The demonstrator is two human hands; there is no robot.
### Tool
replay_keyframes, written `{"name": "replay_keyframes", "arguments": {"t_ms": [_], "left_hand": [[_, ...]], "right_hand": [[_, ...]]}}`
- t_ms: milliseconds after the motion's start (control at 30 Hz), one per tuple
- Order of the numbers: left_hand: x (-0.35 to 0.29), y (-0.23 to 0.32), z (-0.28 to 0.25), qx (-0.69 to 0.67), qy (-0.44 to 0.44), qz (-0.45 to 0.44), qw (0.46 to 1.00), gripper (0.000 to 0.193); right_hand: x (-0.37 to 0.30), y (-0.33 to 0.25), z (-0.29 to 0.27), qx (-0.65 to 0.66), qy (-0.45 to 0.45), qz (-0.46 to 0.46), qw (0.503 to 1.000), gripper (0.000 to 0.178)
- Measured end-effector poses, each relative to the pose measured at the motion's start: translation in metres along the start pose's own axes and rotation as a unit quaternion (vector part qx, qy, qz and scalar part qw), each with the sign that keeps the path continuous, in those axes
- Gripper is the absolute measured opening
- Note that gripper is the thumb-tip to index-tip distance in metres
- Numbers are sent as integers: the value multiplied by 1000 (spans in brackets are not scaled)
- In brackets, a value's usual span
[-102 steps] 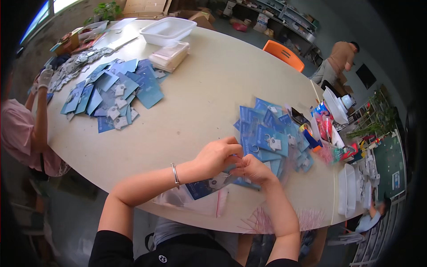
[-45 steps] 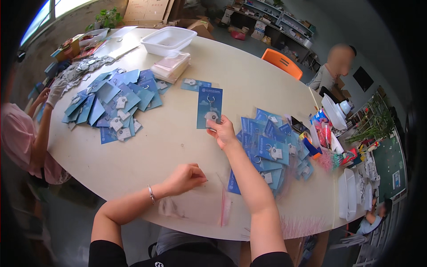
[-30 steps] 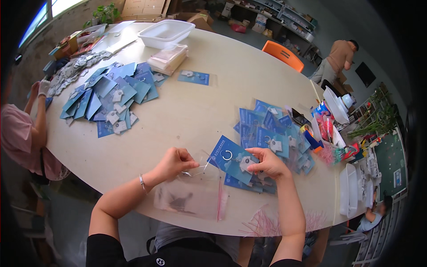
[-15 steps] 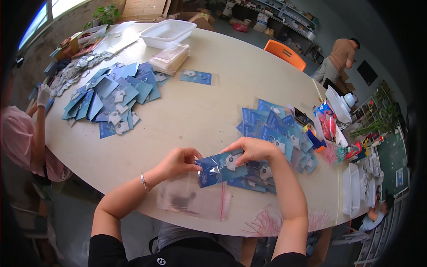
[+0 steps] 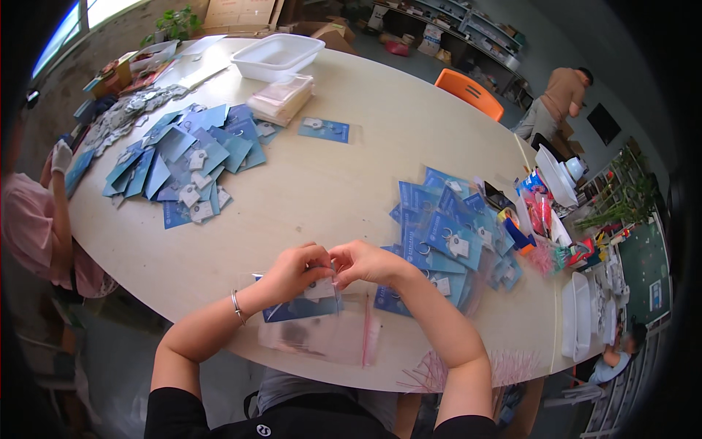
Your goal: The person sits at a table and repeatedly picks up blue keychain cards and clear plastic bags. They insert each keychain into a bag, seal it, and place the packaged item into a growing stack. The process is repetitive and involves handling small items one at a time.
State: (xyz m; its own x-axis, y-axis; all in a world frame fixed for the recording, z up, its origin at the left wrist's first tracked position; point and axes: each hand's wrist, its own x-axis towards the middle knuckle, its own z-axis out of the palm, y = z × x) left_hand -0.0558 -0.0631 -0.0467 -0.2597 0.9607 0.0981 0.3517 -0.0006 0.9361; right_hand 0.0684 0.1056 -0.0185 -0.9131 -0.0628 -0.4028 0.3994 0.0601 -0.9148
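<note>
A blue card with a white shirt-shaped keychain, apparently in a clear plastic sleeve, lies low over the table in front of me. My left hand pinches it near its right end, covering part of the card. My right hand pinches the same end, its fingertips meeting those of the left. Just below lies a clear plastic bag with a pink strip along one edge. To the right of my hands is a pile of sleeved blue cards with keychains.
A heap of blue cards lies at the left, near grey pieces. Clear sleeves are stacked by a white tub. Pink-red ties lie at the front edge. A person in pink works at the left.
The held card has moved left, and my right hand has shifted left from the keychain to meet the left hand at the card's right end. The person at the left now holds a blue card.
</note>
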Motion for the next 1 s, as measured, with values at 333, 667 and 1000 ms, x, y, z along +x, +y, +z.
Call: {"name": "replay_keyframes", "arguments": {"t_ms": [333,667,1000], "left_hand": [[-3,3,15,45,85,139,986,15],[-12,11,14,318,60,187,927,41],[-13,-6,12,377,-119,58,917,38]], "right_hand": [[0,28,27,106,59,3,993,9],[-2,-5,-100,39,334,-17,942,12],[164,-55,-151,-477,419,50,771,41]]}}
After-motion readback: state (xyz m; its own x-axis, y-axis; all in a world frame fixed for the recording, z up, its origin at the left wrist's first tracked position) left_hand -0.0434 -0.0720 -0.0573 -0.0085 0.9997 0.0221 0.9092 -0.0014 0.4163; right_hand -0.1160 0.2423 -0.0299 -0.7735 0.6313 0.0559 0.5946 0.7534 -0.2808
